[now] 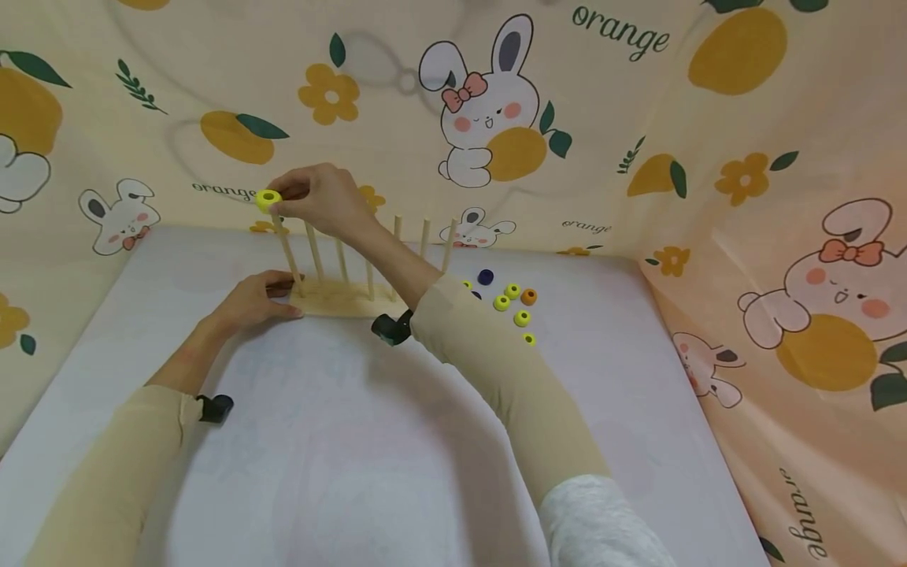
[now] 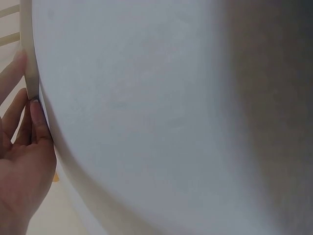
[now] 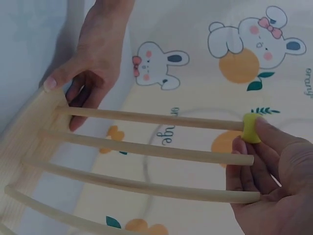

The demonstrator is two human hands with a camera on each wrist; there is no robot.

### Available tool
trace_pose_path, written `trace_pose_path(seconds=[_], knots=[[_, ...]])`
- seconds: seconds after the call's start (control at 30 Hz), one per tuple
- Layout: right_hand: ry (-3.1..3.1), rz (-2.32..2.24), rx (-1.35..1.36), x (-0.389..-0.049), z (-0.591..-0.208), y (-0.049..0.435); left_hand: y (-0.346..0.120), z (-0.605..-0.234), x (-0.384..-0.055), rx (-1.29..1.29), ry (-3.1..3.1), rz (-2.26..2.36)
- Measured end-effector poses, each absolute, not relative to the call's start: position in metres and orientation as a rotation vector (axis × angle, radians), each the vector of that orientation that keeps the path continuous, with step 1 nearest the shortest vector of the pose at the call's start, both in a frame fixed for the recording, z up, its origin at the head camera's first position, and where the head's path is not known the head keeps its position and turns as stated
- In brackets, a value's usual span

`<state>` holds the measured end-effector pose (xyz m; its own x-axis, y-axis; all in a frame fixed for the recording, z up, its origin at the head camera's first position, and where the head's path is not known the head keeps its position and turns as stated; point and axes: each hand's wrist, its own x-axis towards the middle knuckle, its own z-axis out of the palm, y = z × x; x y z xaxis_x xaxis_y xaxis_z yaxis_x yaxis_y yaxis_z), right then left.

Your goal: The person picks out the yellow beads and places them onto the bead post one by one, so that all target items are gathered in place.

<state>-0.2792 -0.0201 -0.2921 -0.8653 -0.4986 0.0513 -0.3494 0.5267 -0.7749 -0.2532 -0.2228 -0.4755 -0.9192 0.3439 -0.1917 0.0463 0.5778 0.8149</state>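
Between thumb and fingers, my right hand point(image 1: 329, 201) pinches a yellow bead point(image 1: 264, 206) at the top of the leftmost peg point(image 1: 286, 252). In the right wrist view, the bead sits at the tip of that peg. A wooden peg rack point(image 1: 333, 302), with several upright pegs on a flat base, stands on the table. My left hand point(image 1: 248, 303) grips the left end of its base, thumb at the front and fingers behind. The right forearm hides part of the rack's right half.
Several loose yellow beads point(image 1: 522, 318), an orange bead point(image 1: 528, 297) and dark blue beads point(image 1: 485, 277) lie right of the rack on the white table point(image 1: 283, 472). Behind it hangs a cloth point(image 1: 397, 157) printed with rabbits and oranges.
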Motion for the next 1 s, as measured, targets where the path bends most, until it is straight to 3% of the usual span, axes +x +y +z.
trace_pose_path(seconds=[0.67,1.0], knots=[[2.607,-1.147,-0.697,-0.2804,-0.2958,-0.0206,-0.2245,-0.4791,-0.2544,0.337,2.498,1.271],[2.526,-1.401,-0.788,-0.2783,-0.2934,-0.0142,-0.2243,-0.4798,-0.2555,0.364,2.517,1.239]])
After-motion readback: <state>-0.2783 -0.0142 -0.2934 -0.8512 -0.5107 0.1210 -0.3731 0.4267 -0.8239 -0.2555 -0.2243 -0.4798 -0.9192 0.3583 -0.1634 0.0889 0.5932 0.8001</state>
